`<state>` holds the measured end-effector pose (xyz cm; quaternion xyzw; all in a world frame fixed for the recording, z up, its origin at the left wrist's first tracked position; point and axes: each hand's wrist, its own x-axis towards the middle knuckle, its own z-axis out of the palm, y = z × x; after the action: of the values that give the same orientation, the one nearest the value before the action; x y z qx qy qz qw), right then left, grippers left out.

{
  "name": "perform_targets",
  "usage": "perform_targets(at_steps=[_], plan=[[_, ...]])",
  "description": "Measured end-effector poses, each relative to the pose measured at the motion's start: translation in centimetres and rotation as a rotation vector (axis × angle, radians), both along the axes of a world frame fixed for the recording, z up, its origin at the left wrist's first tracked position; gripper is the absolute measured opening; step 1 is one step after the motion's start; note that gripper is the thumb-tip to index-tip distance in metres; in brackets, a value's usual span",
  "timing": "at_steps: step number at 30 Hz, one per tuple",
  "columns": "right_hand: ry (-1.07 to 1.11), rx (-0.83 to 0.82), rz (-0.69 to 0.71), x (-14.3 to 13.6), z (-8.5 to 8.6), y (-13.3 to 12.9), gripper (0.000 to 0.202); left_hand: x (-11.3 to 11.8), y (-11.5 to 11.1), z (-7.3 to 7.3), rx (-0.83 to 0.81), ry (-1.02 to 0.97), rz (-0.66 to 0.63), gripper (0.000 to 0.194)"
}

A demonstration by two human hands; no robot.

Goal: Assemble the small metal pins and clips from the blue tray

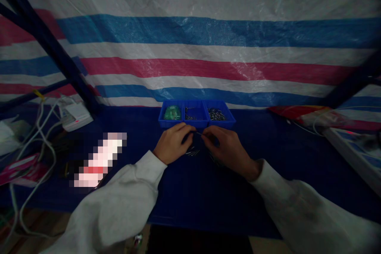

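Observation:
My left hand (174, 143) and my right hand (228, 147) meet over the blue table, just in front of a blue three-part bin (197, 124). Between their pinched fingertips spans a thin, pin-like metal piece (198, 133); its exact kind is too small to make out. Several slim metal pieces (193, 152) lie on the table between the hands, and more are partly hidden under the right hand. In the bin, the left compartment holds a green, clear-wrapped item (172, 113). A few metal pieces (190, 116) lie in the middle one, and a pile of small metal pieces (216, 114) fills the right one.
A lit, blurred-out phone-like screen (99, 160) lies left of my forearm. Further left are white cables (49, 143) and a white power strip (76, 115). Another power strip (351, 154) and a red-yellow plastic bag (303, 115) lie right. Striped sheeting (208, 31) hangs behind.

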<state>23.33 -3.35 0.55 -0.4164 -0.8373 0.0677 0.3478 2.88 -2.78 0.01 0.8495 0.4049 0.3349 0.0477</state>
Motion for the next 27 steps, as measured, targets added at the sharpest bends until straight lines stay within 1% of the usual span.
perform_targets(at_steps=[2,5,7,9,12,14,17,18,22,27], plan=[[0.015,0.046,-0.03,-0.2,0.6,1.3,0.004,-0.1,0.0,0.0,0.032,0.008,0.041,0.021],[0.045,0.103,-0.082,-1.1,1.5,4.0,0.006,-0.2,0.0,0.0,0.054,0.047,0.078,0.02],[0.018,0.098,-0.096,-1.6,1.6,5.6,0.007,-0.2,0.0,0.0,0.051,0.073,0.08,0.02],[-0.026,0.107,-0.11,-1.8,1.3,6.3,0.017,-0.3,0.1,0.0,0.046,0.087,0.073,0.021],[-0.16,0.127,-0.094,-0.6,0.7,5.5,0.02,-0.4,0.1,0.0,0.035,0.104,0.074,0.021],[-0.251,0.086,-0.044,1.0,0.5,4.4,0.017,-0.4,0.1,-0.1,0.026,0.118,0.07,0.022],[-0.392,-0.118,0.139,3.8,0.5,3.2,0.016,-0.3,0.0,-0.2,0.009,0.141,0.047,0.023],[-0.415,-0.154,0.157,4.5,0.5,3.1,0.015,-0.3,0.0,-0.2,0.004,0.148,0.04,0.023],[-0.455,-0.179,0.146,6.2,0.3,2.9,0.023,-0.2,0.1,-0.5,-0.02,0.164,0.04,0.027],[-0.486,-0.227,0.123,6.5,0.2,1.9,0.027,-0.2,0.1,-0.6,-0.055,0.162,0.065,0.029]])
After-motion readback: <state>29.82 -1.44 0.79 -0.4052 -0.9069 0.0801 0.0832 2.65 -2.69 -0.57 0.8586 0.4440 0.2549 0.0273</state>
